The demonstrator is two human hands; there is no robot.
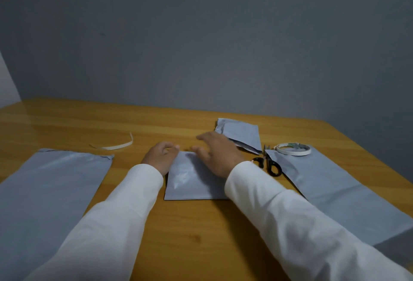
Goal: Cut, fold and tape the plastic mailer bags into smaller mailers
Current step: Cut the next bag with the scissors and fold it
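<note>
two hands work a small grey plastic mailer [190, 180] at mid-table: left hand [159, 157] pinches its far edge, right hand [218, 153] lies flat, apparently pressing the fold.

Table: warm honey-brown wooden table top [192, 236], faint grain, a darker knot-like blotch near centre.
Wall: flat blue-grey wall [201, 34], unpatterned.
Near centre: small grey-blue plastic mailer piece [190, 182], pale sheen, dark edge.
Left: large plain grey-blue plastic mailer bag [44, 191].
Right: long grey-blue plastic mailer sheet [339, 195].
Far right: crumpled grey-blue small mailers [242, 134].
Scissors: black-handled scissors [269, 163], grey blades.
Tape: white ring-shaped tape roll [293, 149].
Far left: curled white backing strip [114, 145].
Sleeves: plain white long sleeves [290, 224].
</note>
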